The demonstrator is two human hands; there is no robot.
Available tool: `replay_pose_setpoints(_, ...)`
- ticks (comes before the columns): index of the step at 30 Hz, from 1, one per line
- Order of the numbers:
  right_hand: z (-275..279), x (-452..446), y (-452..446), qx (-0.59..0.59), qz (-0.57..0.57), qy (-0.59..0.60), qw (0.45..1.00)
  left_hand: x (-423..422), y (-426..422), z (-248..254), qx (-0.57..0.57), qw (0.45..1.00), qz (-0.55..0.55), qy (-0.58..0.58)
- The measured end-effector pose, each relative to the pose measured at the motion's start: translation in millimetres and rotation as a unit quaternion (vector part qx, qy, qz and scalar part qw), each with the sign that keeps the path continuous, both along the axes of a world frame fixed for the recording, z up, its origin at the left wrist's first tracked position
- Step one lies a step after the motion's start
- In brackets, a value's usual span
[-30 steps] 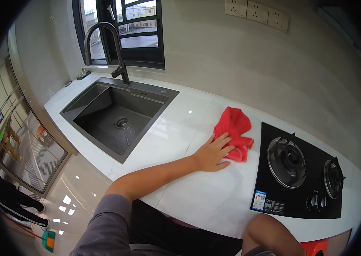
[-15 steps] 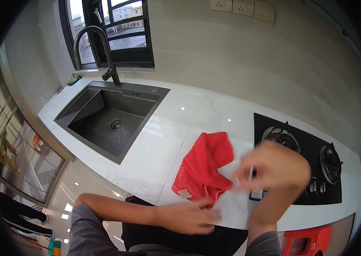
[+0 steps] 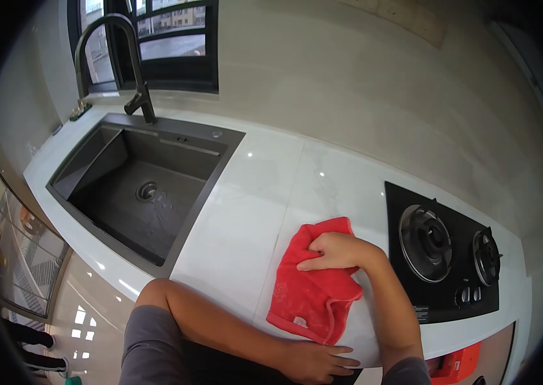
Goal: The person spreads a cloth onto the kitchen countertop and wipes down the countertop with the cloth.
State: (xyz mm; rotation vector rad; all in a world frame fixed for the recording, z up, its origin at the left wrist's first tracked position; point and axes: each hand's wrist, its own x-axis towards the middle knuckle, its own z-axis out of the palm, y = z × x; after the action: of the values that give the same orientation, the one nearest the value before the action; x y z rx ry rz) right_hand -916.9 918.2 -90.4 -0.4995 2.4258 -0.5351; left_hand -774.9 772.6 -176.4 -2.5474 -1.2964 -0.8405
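well left of your grip sits the sink (image 3: 114, 208). your left hand (image 3: 316, 361), fingers spread, is by the front edge of the counter (image 3: 233, 237), perhaps to steady you. the red cloth (image 3: 313, 298) lies under your right hand (image 3: 339, 249) and spreads towards you; that hand probably bears down to control it, though i cannot tell whether its curled fingers pinch any fabric. right of it, apart, is the stove (image 3: 441, 295).
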Motion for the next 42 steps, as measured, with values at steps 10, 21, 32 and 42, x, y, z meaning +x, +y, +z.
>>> replay_pose_setpoints(10,-2.0,-81.3,13.6,0.117,-0.182,0.261,0.941,6.2,-10.9,-11.2,-0.035,0.997,0.047,0.043)
replay_pose_setpoints(21,-58.3,-108.6,-91.8,-0.031,-0.192,0.454,0.87,22.9,5.2,-41.1,-0.064,0.992,0.104,0.022)
replay_pose_setpoints(32,-10.0,16.6,-181.1,-0.099,0.05,0.155,0.982,7.6,-4.4,-12.3,-0.02,0.994,0.046,-0.101)
replay_pose_setpoints(42,-60.7,-165.7,-62.2,0.015,-0.318,0.464,0.827,0.5,-14.6,13.9,-0.225,0.972,0.062,0.003)
